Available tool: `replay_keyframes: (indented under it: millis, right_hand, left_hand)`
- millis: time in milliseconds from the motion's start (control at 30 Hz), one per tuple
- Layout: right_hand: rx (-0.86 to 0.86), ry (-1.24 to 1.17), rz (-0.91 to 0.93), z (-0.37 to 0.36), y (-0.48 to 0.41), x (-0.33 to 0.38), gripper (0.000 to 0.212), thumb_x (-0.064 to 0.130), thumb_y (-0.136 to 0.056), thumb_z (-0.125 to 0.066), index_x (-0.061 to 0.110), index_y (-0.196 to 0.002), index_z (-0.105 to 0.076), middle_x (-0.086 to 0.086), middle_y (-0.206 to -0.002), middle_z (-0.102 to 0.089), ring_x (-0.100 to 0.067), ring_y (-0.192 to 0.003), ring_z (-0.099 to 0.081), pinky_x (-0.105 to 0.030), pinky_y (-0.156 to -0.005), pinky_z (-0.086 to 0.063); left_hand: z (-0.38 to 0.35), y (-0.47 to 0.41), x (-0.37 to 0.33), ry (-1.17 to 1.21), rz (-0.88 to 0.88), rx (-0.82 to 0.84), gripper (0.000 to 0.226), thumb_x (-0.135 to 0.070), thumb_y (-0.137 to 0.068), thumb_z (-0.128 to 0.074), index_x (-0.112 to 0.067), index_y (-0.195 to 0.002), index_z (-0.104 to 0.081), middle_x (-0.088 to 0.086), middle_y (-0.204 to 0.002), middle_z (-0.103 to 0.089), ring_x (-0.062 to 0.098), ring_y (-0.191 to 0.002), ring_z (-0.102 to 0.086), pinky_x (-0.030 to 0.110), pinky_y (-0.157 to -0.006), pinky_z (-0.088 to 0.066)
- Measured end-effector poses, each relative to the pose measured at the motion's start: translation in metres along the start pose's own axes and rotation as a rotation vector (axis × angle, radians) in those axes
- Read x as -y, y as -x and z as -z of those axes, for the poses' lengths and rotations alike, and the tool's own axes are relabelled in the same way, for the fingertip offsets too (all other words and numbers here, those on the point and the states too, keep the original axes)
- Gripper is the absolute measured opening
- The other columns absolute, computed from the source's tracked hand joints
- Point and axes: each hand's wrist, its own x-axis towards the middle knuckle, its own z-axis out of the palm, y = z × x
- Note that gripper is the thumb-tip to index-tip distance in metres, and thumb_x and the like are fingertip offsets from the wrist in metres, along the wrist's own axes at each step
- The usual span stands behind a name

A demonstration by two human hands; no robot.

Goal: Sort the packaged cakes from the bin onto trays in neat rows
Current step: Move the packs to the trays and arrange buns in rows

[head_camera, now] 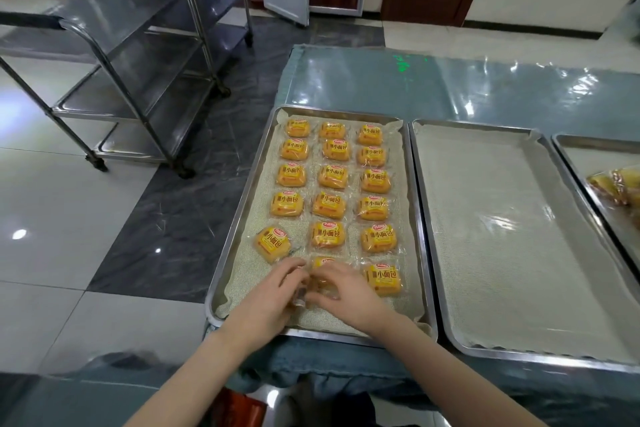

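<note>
The left grip and right grip are both pinching one packaged cake, which is lying between them on the lined tray. It is probably handling light, squashy and film-slick, so taking the wrapper edges rather than squeezing the middle is looking safest.

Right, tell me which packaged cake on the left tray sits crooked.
The packaged cake in the left column, just beyond the left hand: it is turned askew, while the others sit square.
</note>
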Motion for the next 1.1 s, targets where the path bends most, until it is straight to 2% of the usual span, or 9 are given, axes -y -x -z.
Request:
replay_keyframes:
  millis: [100, 200, 300, 433, 600, 767, 933, 1033, 1100]
  right_hand:
    - [-0.027, 0.162, 0.038, -0.001, 0.002, 0.002, 0.057, 0.066, -0.079, -0.056, 0.030, -0.123, -0.059, 0.011, -0.116, -0.058, -0.008, -0.109, -0.045, -0.028, -0.096, -0.038]
    - [-0.039, 0.282, 0.074, -0.003, 0.002, 0.001, 0.052, 0.056, -0.081, -0.059, 0.029, -0.125, -0.058, 0.011, -0.122, -0.057, -0.011, -0.117, -0.041, -0.033, -0.103, -0.035]
    - [-0.023, 0.294, 0.077, -0.005, 0.001, 0.002, 0.046, 0.040, -0.086, -0.062, 0.026, -0.129, -0.056, 0.009, -0.125, -0.059, -0.014, -0.120, -0.042, -0.032, -0.105, -0.032]
    - [0.018, 0.260, 0.102, -0.011, -0.005, 0.011, 0.035, 0.028, -0.090, -0.058, 0.027, -0.125, -0.060, 0.007, -0.122, -0.063, -0.016, -0.114, -0.046, -0.034, -0.101, -0.038]
    - [-0.006, 0.231, 0.099, -0.017, -0.016, 0.021, 0.036, 0.030, -0.094, -0.054, 0.024, -0.129, -0.057, 0.005, -0.124, -0.060, -0.018, -0.114, -0.048, -0.035, -0.101, -0.039]
    - [0.027, 0.249, 0.079, -0.022, -0.024, 0.035, 0.038, 0.029, -0.094, -0.054, 0.025, -0.132, -0.054, 0.004, -0.127, -0.060, -0.018, -0.118, -0.050, -0.038, -0.104, -0.039]
    - [-0.082, 0.482, -0.130, -0.016, -0.016, 0.030, 0.058, 0.045, -0.091, -0.057, 0.023, -0.142, -0.040, -0.001, -0.149, -0.037, -0.022, -0.139, -0.031, -0.042, -0.114, -0.023]
    - [-0.211, 0.509, -0.243, -0.017, -0.007, 0.017, 0.060, 0.068, -0.090, -0.041, 0.025, -0.130, -0.052, -0.005, -0.135, -0.050, -0.026, -0.125, -0.046, -0.044, -0.104, -0.036]
    - [-0.172, 0.466, -0.265, -0.015, -0.004, 0.011, 0.063, 0.072, -0.089, -0.032, 0.028, -0.130, -0.050, 0.001, -0.127, -0.053, -0.022, -0.118, -0.048, -0.040, -0.102, -0.036]
  left_hand:
    - [0.001, 0.004, 0.012, 0.083, 0.153, 0.031, 0.086, -0.023, -0.069, -0.080, -0.027, -0.142, -0.034, -0.011, -0.144, -0.029, 0.003, -0.132, -0.029, 0.015, -0.109, -0.025]
    - [0.004, 0.006, 0.027, 0.086, 0.280, 0.128, 0.081, -0.040, -0.065, -0.081, -0.028, -0.136, -0.045, -0.013, -0.135, -0.041, 0.006, -0.123, -0.039, 0.027, -0.108, -0.036]
    - [0.004, 0.007, 0.031, 0.147, 0.348, 0.208, 0.067, -0.040, -0.064, -0.077, -0.033, -0.125, -0.052, -0.010, -0.122, -0.049, 0.009, -0.111, -0.049, 0.030, -0.098, -0.044]
    - [0.010, 0.006, 0.031, 0.181, 0.367, 0.153, 0.047, -0.028, -0.057, -0.077, -0.036, -0.095, -0.052, -0.009, -0.101, -0.057, 0.011, -0.094, -0.052, 0.033, -0.083, -0.046]
    - [0.020, 0.015, 0.038, -0.124, 0.308, 0.049, 0.048, -0.038, -0.058, -0.076, -0.026, -0.099, -0.052, -0.010, -0.102, -0.049, 0.014, -0.097, -0.043, 0.029, -0.078, -0.043]
    - [0.022, 0.016, 0.046, -0.358, 0.309, 0.040, 0.054, -0.036, -0.051, -0.081, -0.024, -0.096, -0.054, -0.004, -0.101, -0.052, 0.022, -0.094, -0.052, 0.032, -0.071, -0.045]
    - [0.040, 0.012, 0.057, -0.381, 0.317, 0.267, 0.066, -0.048, -0.062, -0.074, -0.029, -0.119, -0.046, -0.007, -0.120, -0.048, 0.019, -0.115, -0.041, 0.034, -0.090, -0.039]
    - [0.056, 0.004, 0.065, -0.233, 0.335, 0.318, 0.048, -0.034, -0.066, -0.069, -0.033, -0.110, -0.050, -0.011, -0.111, -0.046, 0.016, -0.112, -0.040, 0.032, -0.090, -0.040]
    - [0.060, -0.004, 0.069, -0.087, 0.322, 0.219, 0.038, -0.028, -0.069, -0.065, -0.034, -0.105, -0.055, -0.011, -0.107, -0.050, 0.017, -0.108, -0.046, 0.035, -0.092, -0.043]
